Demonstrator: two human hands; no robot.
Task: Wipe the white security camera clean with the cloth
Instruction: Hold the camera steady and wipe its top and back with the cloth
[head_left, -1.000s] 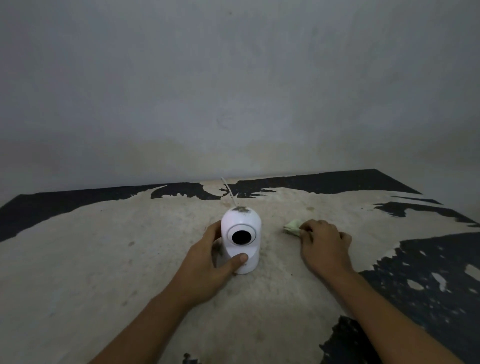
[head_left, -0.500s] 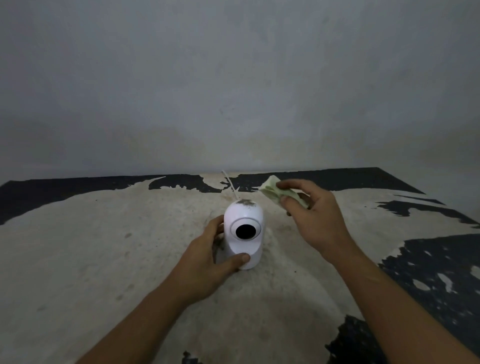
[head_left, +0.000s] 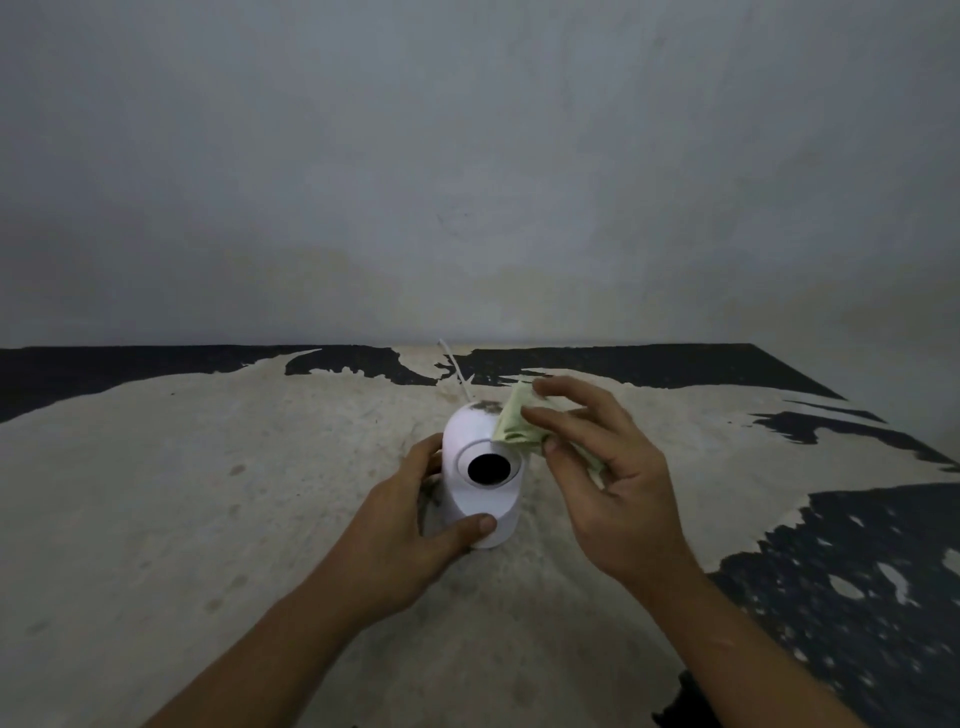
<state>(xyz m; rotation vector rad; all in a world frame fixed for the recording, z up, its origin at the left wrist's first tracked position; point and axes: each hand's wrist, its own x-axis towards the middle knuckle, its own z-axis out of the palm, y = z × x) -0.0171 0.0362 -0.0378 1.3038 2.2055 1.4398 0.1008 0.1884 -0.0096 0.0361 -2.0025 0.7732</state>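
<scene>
The camera (head_left: 480, 478), a white upright body with a rounded top and a dark round lens (head_left: 488, 467) facing the viewer, stands on the worktop (head_left: 208, 519) near the middle of the view; its long axis runs vertical, leaning slightly away at the top. A dark smudge of dirt (head_left: 485, 406) marks the crown, just above and behind the lens ring, and a thin white cable (head_left: 454, 369) rises from behind the body toward the wall (head_left: 467, 182). The left hand (head_left: 400, 540) braces the lower body: thumb across the front near the base, fingers curled round the far left side, a closed steadying grip. The cloth (head_left: 514, 428), pale green and bunched, is pinched between the thumb and fingers of the right hand (head_left: 608, 483), that grip closed on the cloth alone. The cloth's leading edge lies at the upper right shoulder of the camera, touching or all but touching it; contact cannot be settled from this view. The dirt therefore lies just left of and slightly above the cloth, and the right hand is the nearer to it. Judged from this, wiping is only starting, and the coming stroke calls for a short leftward sweep over the crown while the left hand resists tipping. The worktop's surface is worn pale, with black patches at its edges.
</scene>
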